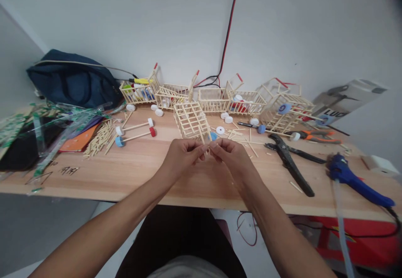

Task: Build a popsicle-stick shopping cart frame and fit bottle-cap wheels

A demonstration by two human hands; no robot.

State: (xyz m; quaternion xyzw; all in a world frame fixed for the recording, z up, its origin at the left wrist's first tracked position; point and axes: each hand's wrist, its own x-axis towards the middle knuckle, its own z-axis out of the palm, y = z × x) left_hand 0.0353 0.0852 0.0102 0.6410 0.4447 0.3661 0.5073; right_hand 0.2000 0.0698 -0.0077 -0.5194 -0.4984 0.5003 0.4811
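Observation:
A small basket built of thin wooden sticks is tilted up in front of me at the middle of the table. My left hand is closed, pinching the basket at its near lower corner. Close against it, my right hand is closed too, thumb and fingertips pressed together at the end of a stick on that corner. What exactly lies between the right fingertips is hidden. A blue bottle cap rests just behind the right fingers, and a white cap lies beyond it.
Several stick carts with red-tipped handles line the wall. Loose sticks and capped axles lie left. Black pliers, orange-handled pliers and a blue glue gun lie right. A dark blue bag sits back left.

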